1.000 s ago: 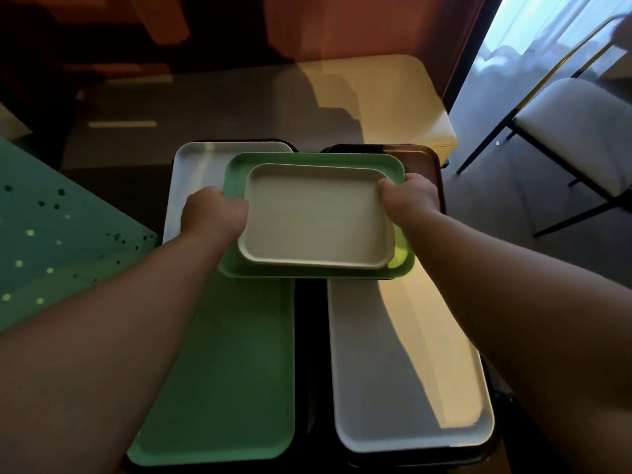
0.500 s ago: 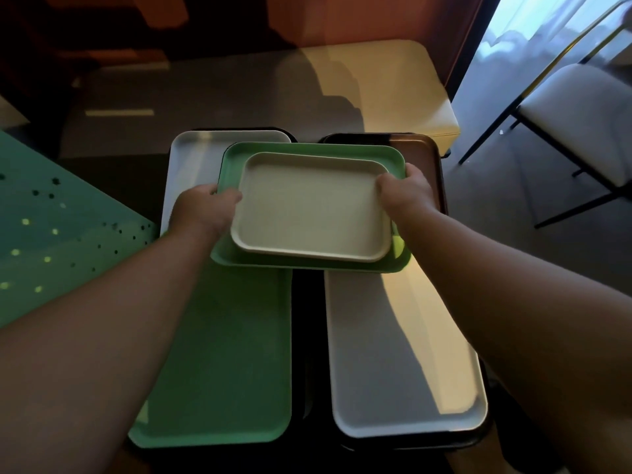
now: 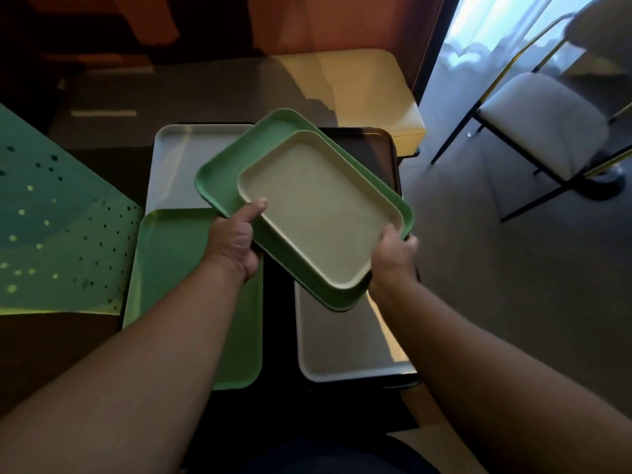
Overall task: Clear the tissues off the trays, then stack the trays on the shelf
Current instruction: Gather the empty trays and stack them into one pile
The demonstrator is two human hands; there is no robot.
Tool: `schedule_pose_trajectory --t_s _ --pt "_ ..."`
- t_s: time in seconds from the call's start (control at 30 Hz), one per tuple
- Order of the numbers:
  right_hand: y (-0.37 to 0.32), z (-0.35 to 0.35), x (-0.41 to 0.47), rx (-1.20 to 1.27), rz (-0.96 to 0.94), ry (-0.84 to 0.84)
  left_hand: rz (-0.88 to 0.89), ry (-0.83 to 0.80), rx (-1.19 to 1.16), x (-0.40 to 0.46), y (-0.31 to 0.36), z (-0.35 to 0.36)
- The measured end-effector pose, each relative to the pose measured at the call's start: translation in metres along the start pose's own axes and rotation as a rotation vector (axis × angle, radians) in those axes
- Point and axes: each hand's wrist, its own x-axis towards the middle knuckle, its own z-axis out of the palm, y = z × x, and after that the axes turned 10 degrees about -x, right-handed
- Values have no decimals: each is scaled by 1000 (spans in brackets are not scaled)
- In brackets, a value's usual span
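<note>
Head view — left hand [image 3: 236, 246], right hand [image 3: 393, 258] grip closed on stacked trays [image 3: 318, 213] between them.

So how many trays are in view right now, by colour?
Green trays: 2, one held, one flat on the left
Cream tray: 1
White trays: 2
Dark brown tray: 1
Total: 6

Dark surface [image 3: 273, 398] down the middle, carrying four long trays in two columns; at nine o'clock a long green tray [image 3: 178, 302], its far end lying over a white tray [image 3: 178, 165] at eleven; at five a white tray [image 3: 342, 347] sits on a black tray [image 3: 372, 148] reaching to one o'clock.
</note>
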Motion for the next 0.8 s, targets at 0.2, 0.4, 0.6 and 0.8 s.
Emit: schedule_pose_trajectory --t_s 0.2,0.4,0.6,0.8 --pt "19 -67 -3 -75 -61 -192 58 -23 191 -20 11 11" --pt "-17 -88 -5 -539 -152 -597 25 -158 385 -38 4 15" --pt "25 -88 -4 -578 -321 -266 33 -55 649 -42 -33 11" --pt "53 -101 -7 -605 -296 -188 -31 -4 885 -42 -62 3"
